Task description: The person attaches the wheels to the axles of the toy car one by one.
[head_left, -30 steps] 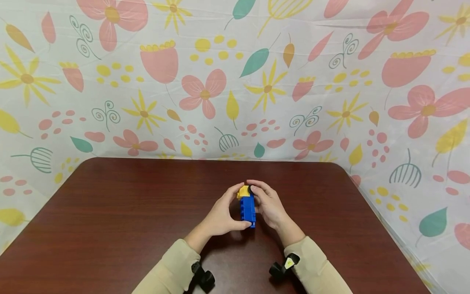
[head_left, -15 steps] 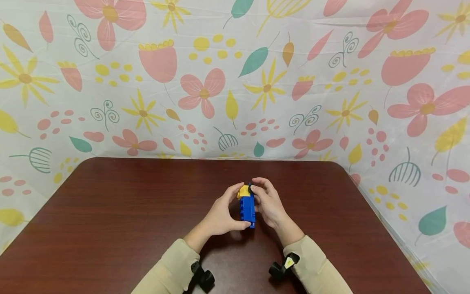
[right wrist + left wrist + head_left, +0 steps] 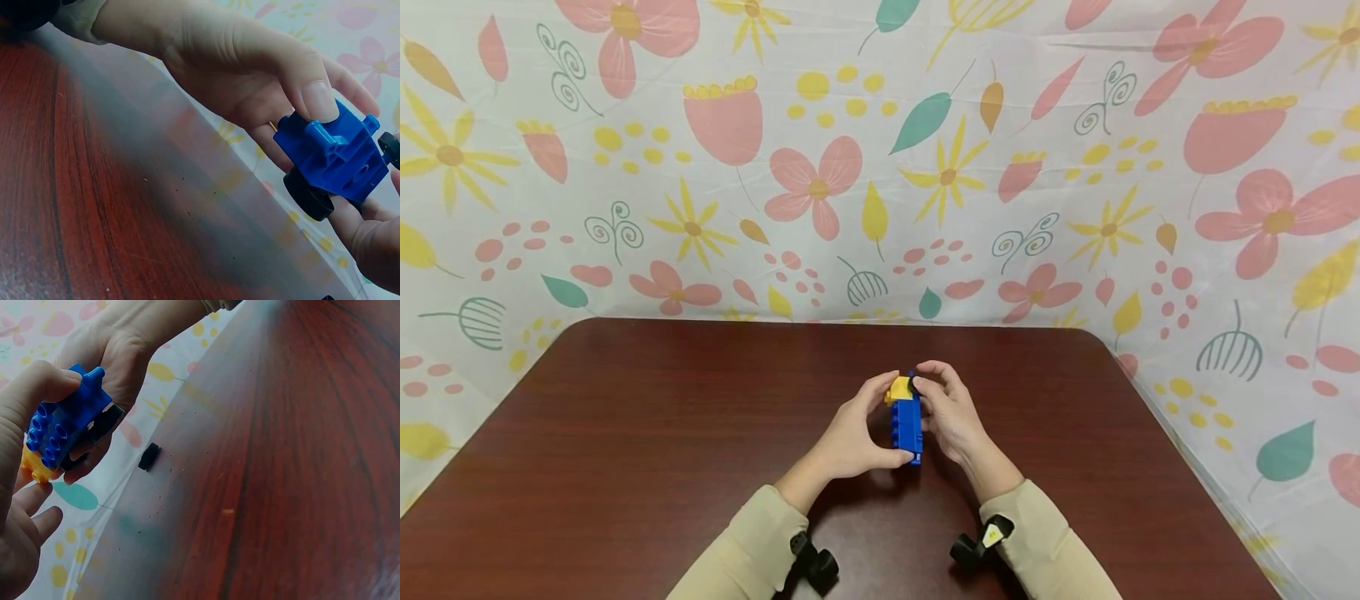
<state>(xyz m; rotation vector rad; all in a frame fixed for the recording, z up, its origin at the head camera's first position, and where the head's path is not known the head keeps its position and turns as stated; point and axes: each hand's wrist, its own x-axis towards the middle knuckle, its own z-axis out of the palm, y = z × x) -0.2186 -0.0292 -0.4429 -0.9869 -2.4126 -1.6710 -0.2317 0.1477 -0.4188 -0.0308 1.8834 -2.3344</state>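
Observation:
In the head view a blue-and-yellow toy-brick car (image 3: 906,425) is held on its side, studs facing left. My left hand (image 3: 853,437) grips it lengthwise, thumb on the blue near end and fingers at the yellow end (image 3: 900,389). My right hand (image 3: 951,417) pinches a black wheel (image 3: 913,385) at the car's far end with thumb and fingers. The right wrist view shows the blue underside (image 3: 340,153), another black wheel (image 3: 308,195) beside it, and the left thumb (image 3: 319,100) pressing the blue end. The right fingers are partly hidden behind the car.
The dark wooden table (image 3: 662,433) runs back to a flower-print cloth (image 3: 820,108). A small black piece (image 3: 149,456) lies on the tabletop in the left wrist view. Black wrist cameras (image 3: 815,567) hang from both sleeves.
My right index finger has lifted and spread away from the car's far end, while the thumb stays at the black wheel. My left hand and the car have hardly moved.

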